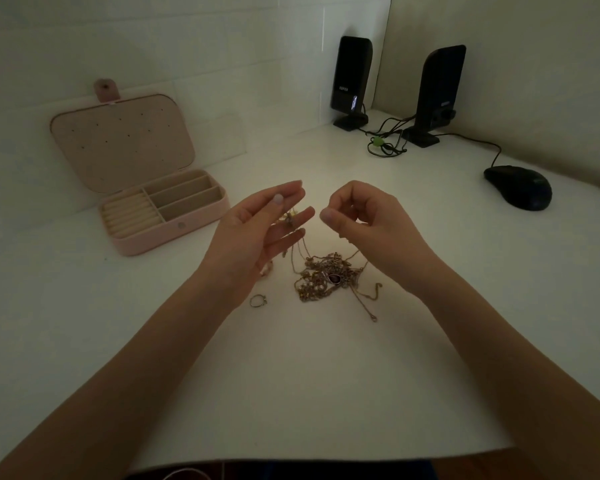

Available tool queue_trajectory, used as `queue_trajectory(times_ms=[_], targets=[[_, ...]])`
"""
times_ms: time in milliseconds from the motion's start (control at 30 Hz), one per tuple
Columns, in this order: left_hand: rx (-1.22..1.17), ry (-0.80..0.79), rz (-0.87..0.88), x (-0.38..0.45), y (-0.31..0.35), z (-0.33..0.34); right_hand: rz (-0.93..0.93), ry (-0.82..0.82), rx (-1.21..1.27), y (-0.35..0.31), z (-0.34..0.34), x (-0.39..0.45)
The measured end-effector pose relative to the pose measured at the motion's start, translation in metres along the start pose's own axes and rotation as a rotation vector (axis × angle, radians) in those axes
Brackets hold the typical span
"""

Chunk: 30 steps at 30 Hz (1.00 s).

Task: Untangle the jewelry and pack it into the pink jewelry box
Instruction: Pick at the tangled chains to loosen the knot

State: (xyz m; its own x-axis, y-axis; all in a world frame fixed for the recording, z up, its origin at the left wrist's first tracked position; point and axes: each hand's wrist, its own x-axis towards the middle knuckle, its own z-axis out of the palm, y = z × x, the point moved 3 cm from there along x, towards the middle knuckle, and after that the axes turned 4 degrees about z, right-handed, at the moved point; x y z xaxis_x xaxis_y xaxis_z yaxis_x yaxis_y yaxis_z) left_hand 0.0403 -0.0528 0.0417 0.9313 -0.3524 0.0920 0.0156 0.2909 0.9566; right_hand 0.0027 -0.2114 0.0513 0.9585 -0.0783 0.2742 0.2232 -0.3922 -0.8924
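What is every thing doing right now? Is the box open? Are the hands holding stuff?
pink jewelry box: open, lid up, compartments look empty.
tangled chains: knotted pile on the table.
ring: lying loose beside the pile.
left hand: raised, a small gold piece in its fingers.
right hand: raised, fingers curled; contents unclear.
mouse: resting untouched.

- Both bare forearms reach forward from the lower corners, converging toward the middle.
- The left hand (257, 230) is raised, palm turned inward, fingers nearly straight, with something small and gold-coloured against them.
- The right hand (361, 216) is raised beside it, fingers curled, thumb and forefinger tips pressed together.
- The two hands are close, not touching.
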Motion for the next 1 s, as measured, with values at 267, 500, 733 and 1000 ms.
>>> queue_trajectory(times_ms=[267,500,733,1000], targets=[[0.112,-0.13,-0.042,-0.006,-0.007,0.009,-0.108,0.084,-0.264,0.004,0.013,-0.006],[0.245,-0.159,0.026,-0.007,-0.007,0.008,0.109,0.061,0.015,0.006,0.008,-0.002],[0.305,-0.111,0.042,-0.006,-0.004,0.007,0.251,-0.062,0.39,0.003,0.009,-0.005],[0.431,-0.101,0.056,-0.008,-0.002,0.009,0.266,-0.021,0.366,0.004,0.003,-0.003]])
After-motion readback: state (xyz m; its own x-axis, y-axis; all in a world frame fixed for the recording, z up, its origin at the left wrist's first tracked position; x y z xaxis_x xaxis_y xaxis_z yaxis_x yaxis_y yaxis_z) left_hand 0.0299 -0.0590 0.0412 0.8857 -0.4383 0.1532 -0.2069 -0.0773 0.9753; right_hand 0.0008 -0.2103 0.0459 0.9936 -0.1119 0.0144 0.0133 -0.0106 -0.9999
